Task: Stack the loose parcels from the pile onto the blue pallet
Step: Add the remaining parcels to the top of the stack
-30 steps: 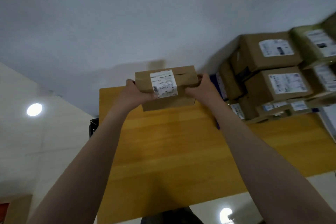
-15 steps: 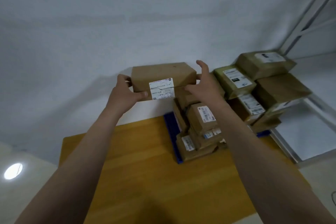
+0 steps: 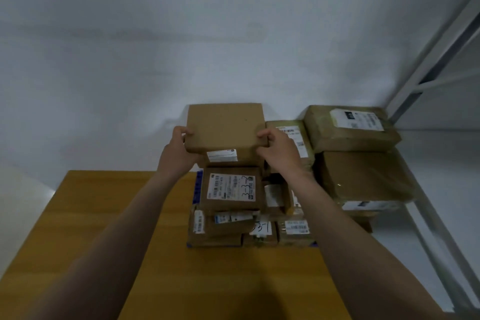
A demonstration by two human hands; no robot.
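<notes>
Blue pallet point(image 3: 198, 186) mostly hidden beneath stack point(image 3: 231, 191) and held parcel point(image 3: 225, 126).

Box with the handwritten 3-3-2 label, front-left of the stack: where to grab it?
I'd grip the labelled box by its left and right sides, coming from the near side. It lies flat, label up, topping its column; the held parcel crowds its far edge.

Yellow wooden surface point(image 3: 104, 228) carries blue pallet point(image 3: 198, 186) at far side; cardboard parcels point(image 3: 231, 189) stacked on pallet.
</notes>
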